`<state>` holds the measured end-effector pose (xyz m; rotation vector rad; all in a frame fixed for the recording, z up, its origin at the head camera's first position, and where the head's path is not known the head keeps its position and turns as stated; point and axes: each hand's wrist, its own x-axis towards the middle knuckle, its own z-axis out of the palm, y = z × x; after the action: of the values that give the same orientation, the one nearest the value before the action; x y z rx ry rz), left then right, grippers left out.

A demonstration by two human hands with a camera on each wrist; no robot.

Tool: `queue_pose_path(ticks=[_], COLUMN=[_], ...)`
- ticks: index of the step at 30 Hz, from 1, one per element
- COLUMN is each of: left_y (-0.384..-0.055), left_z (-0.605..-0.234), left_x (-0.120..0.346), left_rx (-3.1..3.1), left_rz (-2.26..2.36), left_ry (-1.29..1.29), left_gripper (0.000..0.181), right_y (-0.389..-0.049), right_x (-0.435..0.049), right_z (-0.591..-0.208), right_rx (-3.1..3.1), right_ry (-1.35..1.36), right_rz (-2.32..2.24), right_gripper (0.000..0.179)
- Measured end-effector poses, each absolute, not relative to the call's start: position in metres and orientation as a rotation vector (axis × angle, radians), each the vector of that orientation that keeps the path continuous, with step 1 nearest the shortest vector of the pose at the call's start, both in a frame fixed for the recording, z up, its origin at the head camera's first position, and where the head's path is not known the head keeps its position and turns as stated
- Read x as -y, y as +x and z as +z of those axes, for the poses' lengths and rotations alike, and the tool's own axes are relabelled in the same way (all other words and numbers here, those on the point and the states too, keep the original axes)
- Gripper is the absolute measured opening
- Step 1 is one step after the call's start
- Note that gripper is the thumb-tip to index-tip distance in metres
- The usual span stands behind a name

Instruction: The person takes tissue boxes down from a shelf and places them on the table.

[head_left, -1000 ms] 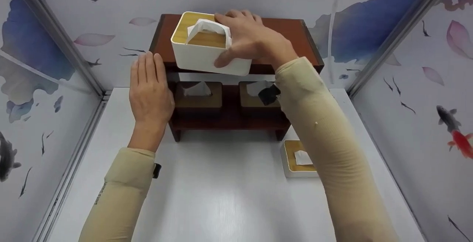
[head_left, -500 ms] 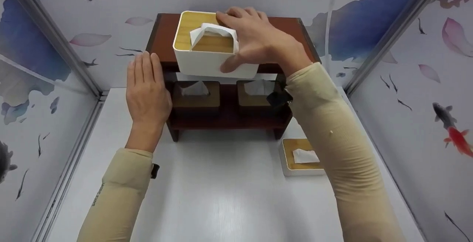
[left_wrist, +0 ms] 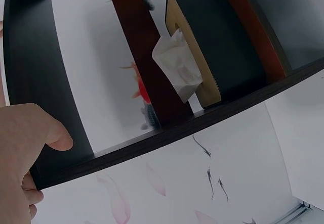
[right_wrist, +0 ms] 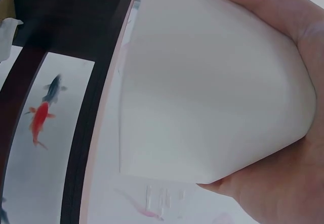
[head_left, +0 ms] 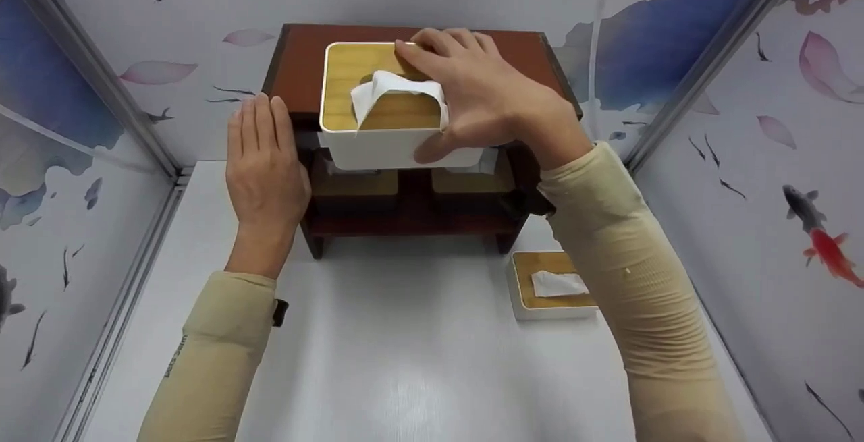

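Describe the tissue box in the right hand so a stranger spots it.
Find the reddish shelf; in the head view, the right hand overlaps its top. That hand grips a white, yellow-topped tissue box; unlike its lookalike on the table, it's held.

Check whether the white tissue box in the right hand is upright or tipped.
Upright, or nearly so: in the head view, the tissue box has its wooden lid facing up, tissue on top.
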<state>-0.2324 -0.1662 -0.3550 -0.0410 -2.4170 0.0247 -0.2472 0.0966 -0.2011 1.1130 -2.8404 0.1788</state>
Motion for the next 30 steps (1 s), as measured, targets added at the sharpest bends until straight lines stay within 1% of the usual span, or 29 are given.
queue_pose_path(ticks=[7, 20, 30], left_y=[-0.233, -0.233, -0.233], left_z=[-0.355, -0.355, -0.356], left_x=[0.167, 0.167, 0.166], left_rx=[2.403, 2.402, 2.419], left_rz=[-0.004, -0.033, -0.021], left_ry=[-0.043, -0.055, -0.035], left_gripper=[0.057, 0.060, 0.060], right_y=[-0.236, -0.220, -0.207], right_x=[-0.102, -0.114, -0.119], right_z=[-0.208, -0.221, -0.241], right_rx=[2.799, 2.673, 2.627], right_ry=[1.157, 1.233, 1.295], right_rz=[0.192, 0.177, 0.133], right_gripper=[0.110, 0.109, 0.112])
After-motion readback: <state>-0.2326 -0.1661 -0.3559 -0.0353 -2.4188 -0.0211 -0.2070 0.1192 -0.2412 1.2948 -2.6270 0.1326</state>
